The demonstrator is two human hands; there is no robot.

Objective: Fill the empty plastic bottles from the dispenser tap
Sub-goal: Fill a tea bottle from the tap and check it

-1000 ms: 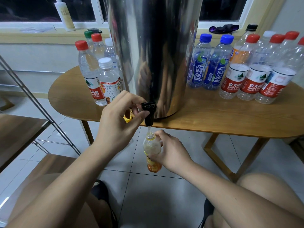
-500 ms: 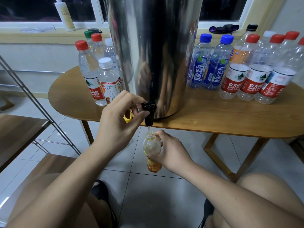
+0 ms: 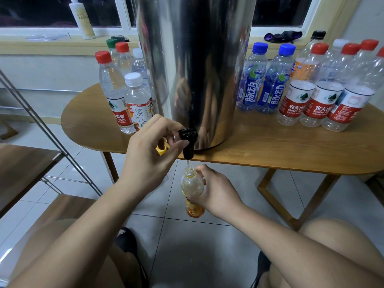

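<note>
Thin clear plastic bottle [image 3: 191, 185] is held under the black tap [image 3: 188, 142], mouth just beneath the spout.
It is probably light, squashy and slippery when wet; the right hand [image 3: 217, 193] wraps its middle, the left hand [image 3: 149, 156] pinches the tap's handle on the steel dispenser [image 3: 193, 59].

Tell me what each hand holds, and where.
The left hand grips the black tap at its handle; the right hand grips the uncapped bottle round its middle.

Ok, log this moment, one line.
filling | left hand pinches tap | right hand holds uncapped bottle below tap | stream entering bottle
</note>
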